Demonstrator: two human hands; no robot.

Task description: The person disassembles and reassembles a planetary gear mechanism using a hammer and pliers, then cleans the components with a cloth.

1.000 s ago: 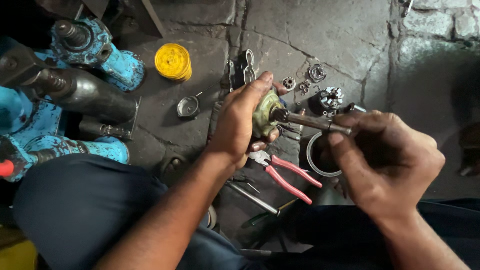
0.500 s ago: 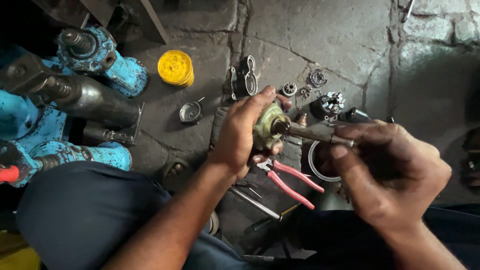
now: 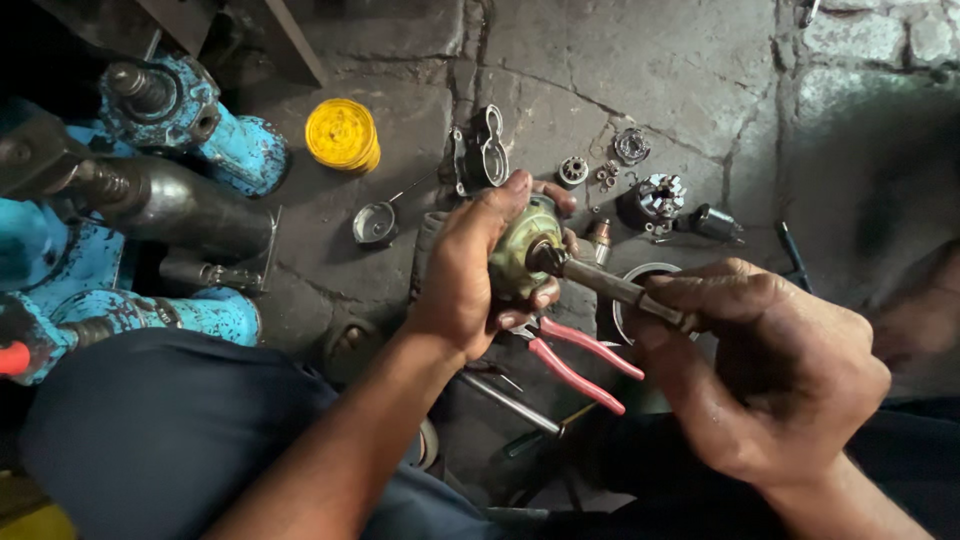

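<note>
My left hand (image 3: 470, 270) grips a round greenish metal housing (image 3: 522, 250) and holds it above the stone floor. My right hand (image 3: 770, 360) is closed around a dark metal rod tool (image 3: 610, 285) whose tip sits in the middle of the housing. Red-handled pliers (image 3: 580, 360) lie on the floor just under both hands. Small machine parts lie beyond the hands: a gear-like piece (image 3: 660, 195), a small bearing (image 3: 573, 168) and a toothed ring (image 3: 632, 145).
A blue and black machine (image 3: 150, 220) fills the left side. A yellow round lid (image 3: 342, 135) and a small metal cup (image 3: 375, 225) lie on the cracked stone floor (image 3: 640, 60). A metal ring (image 3: 625, 285) lies under the rod. My dark trousers (image 3: 150, 430) fill the bottom.
Both hands have kept their grip. The view has shifted slightly, and the right hand and rod have edged a little to the left and down on the housing.
</note>
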